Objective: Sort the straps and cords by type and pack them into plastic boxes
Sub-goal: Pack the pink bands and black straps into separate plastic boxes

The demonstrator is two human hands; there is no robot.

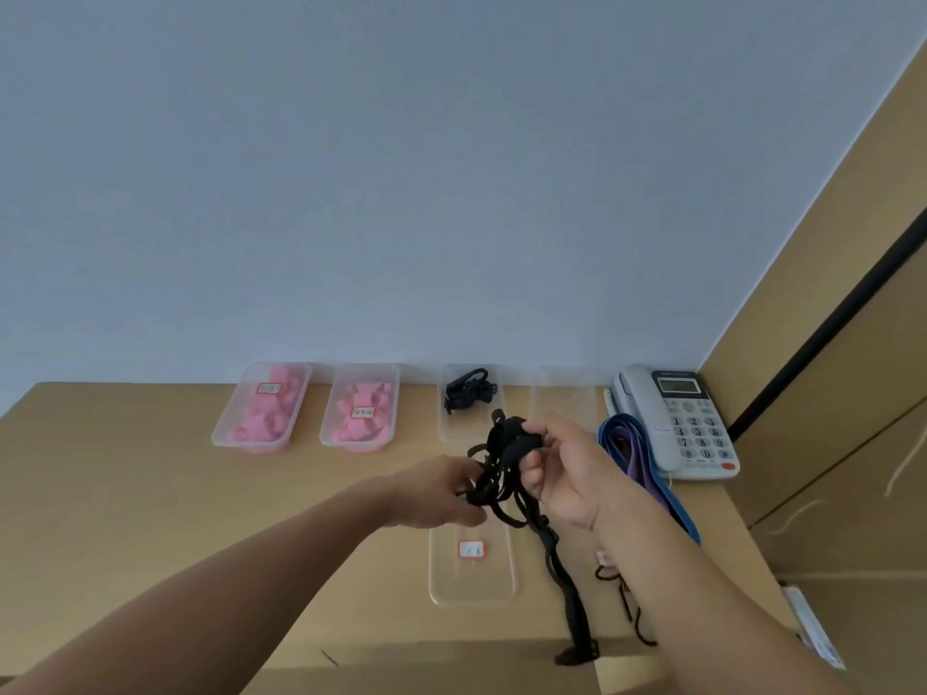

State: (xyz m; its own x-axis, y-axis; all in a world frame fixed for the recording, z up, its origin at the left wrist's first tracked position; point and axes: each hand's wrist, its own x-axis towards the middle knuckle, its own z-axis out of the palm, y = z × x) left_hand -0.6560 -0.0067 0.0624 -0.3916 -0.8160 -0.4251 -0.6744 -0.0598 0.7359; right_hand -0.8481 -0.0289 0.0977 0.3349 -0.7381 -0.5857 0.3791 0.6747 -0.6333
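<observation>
Nearby, black straps (506, 443), telephone (677, 423), blue straps (613, 436), pink-filled boxes (236, 398)

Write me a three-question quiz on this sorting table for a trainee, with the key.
1. True or false: the left hand and the right hand both hold the tangle of black straps.
2. What lies just left of the telephone? A: scissors. B: blue and purple straps. C: a mug.
3. Fill in: ___ plastic boxes hold pink pieces.
Key: 1 true; 2 B; 3 two.
</observation>
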